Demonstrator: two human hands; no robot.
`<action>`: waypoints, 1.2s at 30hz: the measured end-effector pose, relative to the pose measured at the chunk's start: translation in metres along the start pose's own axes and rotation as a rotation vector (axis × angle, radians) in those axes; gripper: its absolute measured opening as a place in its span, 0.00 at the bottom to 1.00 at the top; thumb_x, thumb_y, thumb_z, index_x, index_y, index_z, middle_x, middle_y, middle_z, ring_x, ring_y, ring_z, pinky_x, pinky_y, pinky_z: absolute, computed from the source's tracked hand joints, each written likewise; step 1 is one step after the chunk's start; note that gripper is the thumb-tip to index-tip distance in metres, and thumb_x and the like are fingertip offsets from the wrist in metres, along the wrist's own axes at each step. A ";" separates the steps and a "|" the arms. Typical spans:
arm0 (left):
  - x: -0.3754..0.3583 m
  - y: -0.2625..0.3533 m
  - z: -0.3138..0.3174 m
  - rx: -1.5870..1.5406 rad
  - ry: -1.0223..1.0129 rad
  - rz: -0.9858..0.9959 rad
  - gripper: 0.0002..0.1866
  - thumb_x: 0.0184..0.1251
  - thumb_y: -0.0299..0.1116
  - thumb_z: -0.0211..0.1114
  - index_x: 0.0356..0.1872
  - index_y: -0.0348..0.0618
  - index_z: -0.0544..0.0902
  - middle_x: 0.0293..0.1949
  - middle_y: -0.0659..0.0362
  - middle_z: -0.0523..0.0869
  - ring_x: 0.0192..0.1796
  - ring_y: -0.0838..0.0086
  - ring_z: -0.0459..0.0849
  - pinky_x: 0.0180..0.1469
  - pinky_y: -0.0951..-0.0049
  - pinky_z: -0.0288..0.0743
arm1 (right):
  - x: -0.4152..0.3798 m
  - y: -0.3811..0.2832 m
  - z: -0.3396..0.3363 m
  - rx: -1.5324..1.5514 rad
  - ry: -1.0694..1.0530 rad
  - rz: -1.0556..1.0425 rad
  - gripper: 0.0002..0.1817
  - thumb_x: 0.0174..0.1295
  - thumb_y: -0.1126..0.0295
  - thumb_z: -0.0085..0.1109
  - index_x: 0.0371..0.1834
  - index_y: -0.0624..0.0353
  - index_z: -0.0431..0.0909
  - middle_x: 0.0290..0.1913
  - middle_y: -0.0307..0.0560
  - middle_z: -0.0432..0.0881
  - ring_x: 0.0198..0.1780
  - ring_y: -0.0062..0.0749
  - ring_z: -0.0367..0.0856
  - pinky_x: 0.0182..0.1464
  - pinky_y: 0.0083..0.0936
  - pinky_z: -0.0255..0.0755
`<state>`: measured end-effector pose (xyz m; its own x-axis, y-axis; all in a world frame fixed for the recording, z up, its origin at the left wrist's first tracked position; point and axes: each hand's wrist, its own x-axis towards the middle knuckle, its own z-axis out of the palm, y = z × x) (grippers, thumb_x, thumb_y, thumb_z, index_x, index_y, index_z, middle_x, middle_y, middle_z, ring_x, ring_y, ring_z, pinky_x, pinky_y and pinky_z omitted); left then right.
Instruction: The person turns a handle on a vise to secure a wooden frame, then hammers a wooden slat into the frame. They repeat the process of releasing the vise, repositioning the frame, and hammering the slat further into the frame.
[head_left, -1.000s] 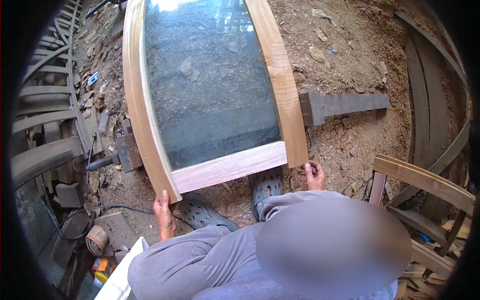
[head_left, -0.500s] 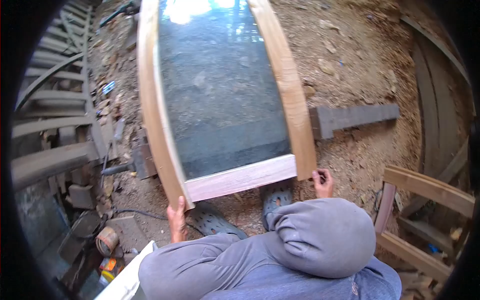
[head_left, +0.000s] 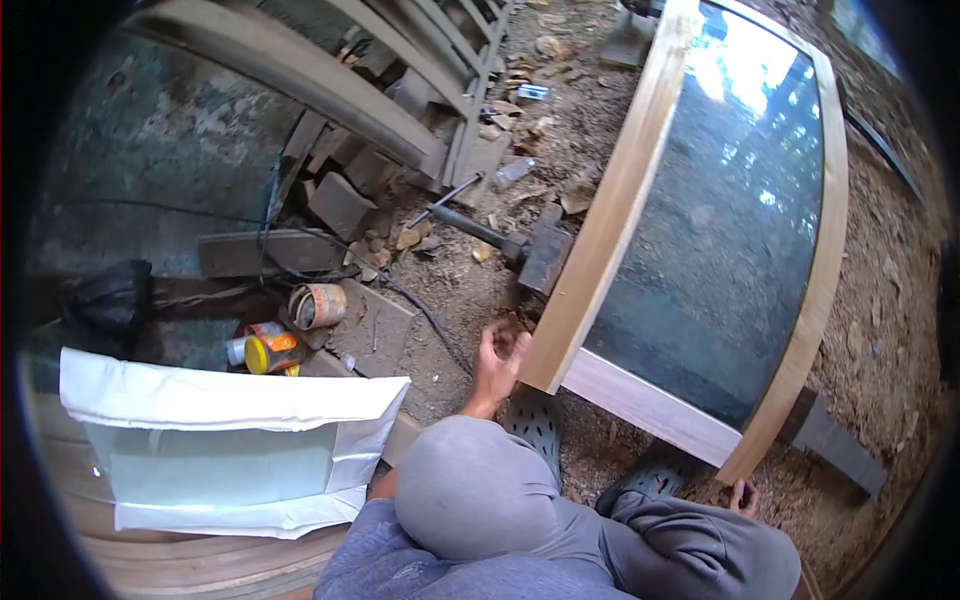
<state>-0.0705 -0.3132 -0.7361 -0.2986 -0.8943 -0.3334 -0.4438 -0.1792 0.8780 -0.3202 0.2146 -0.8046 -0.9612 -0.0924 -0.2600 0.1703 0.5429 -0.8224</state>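
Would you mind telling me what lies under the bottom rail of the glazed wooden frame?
Under the glazed wooden frame, grey perforated sandals and sawdust-covered ground show; a dark plank sticks out at its right corner. The rail covers everything directly beneath it.

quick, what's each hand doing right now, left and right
Left hand: curled against the near left corner of the frame; grip unclear.
Right hand: at the frame's near right corner, mostly hidden by the knee; cannot be told.

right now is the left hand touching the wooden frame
Touching: the head view shows the left hand gripping the lower corner of the wooden frame.
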 end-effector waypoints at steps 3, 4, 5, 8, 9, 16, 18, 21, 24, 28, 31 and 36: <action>0.048 0.028 -0.019 -0.010 0.236 0.201 0.29 0.66 0.47 0.68 0.57 0.35 0.72 0.47 0.56 0.79 0.49 0.72 0.77 0.54 0.71 0.72 | -0.003 -0.017 0.002 0.075 0.006 0.120 0.13 0.67 0.60 0.63 0.44 0.59 0.77 0.32 0.36 0.79 0.27 0.14 0.72 0.25 0.15 0.67; 0.066 0.041 -0.028 0.007 0.305 0.247 0.27 0.68 0.47 0.66 0.56 0.35 0.73 0.48 0.54 0.79 0.51 0.70 0.77 0.56 0.69 0.71 | -0.005 -0.024 0.001 0.071 0.002 0.118 0.13 0.67 0.60 0.63 0.44 0.59 0.77 0.32 0.36 0.79 0.27 0.14 0.72 0.25 0.15 0.67; 0.085 0.051 -0.036 0.111 0.369 0.331 0.26 0.68 0.46 0.65 0.56 0.35 0.73 0.50 0.51 0.78 0.53 0.65 0.77 0.58 0.66 0.69 | -0.004 -0.030 0.001 0.055 -0.014 0.100 0.13 0.68 0.60 0.62 0.44 0.58 0.77 0.30 0.36 0.79 0.25 0.14 0.71 0.23 0.15 0.65; 0.130 0.090 -0.070 0.430 0.461 0.516 0.25 0.70 0.46 0.61 0.57 0.35 0.73 0.56 0.45 0.76 0.61 0.53 0.73 0.64 0.59 0.65 | -0.010 -0.061 0.010 0.054 -0.011 0.110 0.14 0.68 0.58 0.62 0.44 0.57 0.76 0.28 0.37 0.79 0.22 0.13 0.70 0.20 0.15 0.63; 0.148 0.092 -0.084 0.600 0.483 0.578 0.25 0.71 0.47 0.60 0.57 0.35 0.73 0.58 0.45 0.75 0.61 0.51 0.72 0.64 0.57 0.65 | -0.012 -0.067 0.014 0.069 0.016 0.138 0.14 0.68 0.58 0.62 0.45 0.57 0.76 0.26 0.37 0.79 0.21 0.13 0.69 0.19 0.15 0.62; 0.202 0.077 -0.141 0.837 0.251 0.223 0.16 0.74 0.44 0.53 0.44 0.46 0.85 0.36 0.49 0.87 0.42 0.51 0.86 0.45 0.55 0.76 | 0.005 -0.008 -0.002 -0.095 0.034 -0.139 0.14 0.68 0.59 0.61 0.43 0.58 0.76 0.28 0.40 0.80 0.22 0.19 0.73 0.21 0.17 0.66; 0.194 0.073 -0.156 0.795 0.300 0.194 0.15 0.73 0.43 0.54 0.44 0.45 0.84 0.35 0.49 0.87 0.42 0.52 0.86 0.45 0.55 0.76 | 0.008 -0.007 -0.009 -0.089 0.012 -0.096 0.14 0.68 0.59 0.61 0.43 0.59 0.76 0.29 0.40 0.80 0.24 0.19 0.73 0.24 0.17 0.67; 0.198 0.029 -0.171 0.767 0.219 0.219 0.13 0.70 0.40 0.59 0.44 0.45 0.86 0.37 0.47 0.87 0.42 0.51 0.86 0.47 0.55 0.76 | -0.005 -0.050 0.003 -0.070 -0.020 0.070 0.14 0.69 0.59 0.60 0.44 0.60 0.75 0.31 0.39 0.80 0.29 0.19 0.74 0.30 0.17 0.69; 0.188 0.045 -0.147 0.958 0.162 0.093 0.12 0.68 0.35 0.60 0.44 0.40 0.86 0.42 0.46 0.87 0.47 0.51 0.85 0.53 0.58 0.76 | -0.002 -0.050 0.001 -0.117 -0.052 0.145 0.14 0.70 0.59 0.59 0.45 0.60 0.75 0.34 0.38 0.80 0.34 0.18 0.74 0.37 0.17 0.70; 0.227 0.051 -0.131 0.608 0.414 0.471 0.18 0.68 0.36 0.58 0.53 0.36 0.81 0.54 0.45 0.83 0.57 0.51 0.80 0.60 0.58 0.72 | -0.002 -0.043 0.003 -0.083 -0.021 0.083 0.14 0.70 0.59 0.59 0.45 0.60 0.75 0.34 0.39 0.80 0.34 0.19 0.75 0.36 0.18 0.71; 0.250 0.077 -0.107 0.576 0.315 0.497 0.22 0.68 0.39 0.58 0.58 0.36 0.77 0.56 0.43 0.81 0.59 0.51 0.79 0.62 0.58 0.70 | -0.002 -0.039 0.001 -0.083 -0.008 0.053 0.14 0.70 0.59 0.59 0.45 0.60 0.75 0.35 0.39 0.80 0.34 0.19 0.75 0.36 0.19 0.72; 0.298 0.086 -0.101 0.907 0.000 0.207 0.20 0.65 0.44 0.63 0.54 0.47 0.83 0.48 0.46 0.86 0.54 0.54 0.83 0.58 0.58 0.74 | -0.006 -0.045 0.002 -0.123 0.008 0.021 0.15 0.70 0.58 0.59 0.45 0.60 0.75 0.36 0.40 0.80 0.34 0.20 0.76 0.36 0.20 0.73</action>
<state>-0.1121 -0.6363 -0.7247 -0.4459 -0.8725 -0.1999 -0.8722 0.3733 0.3161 -0.3214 0.1893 -0.7674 -0.9594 -0.0731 -0.2723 0.1633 0.6433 -0.7480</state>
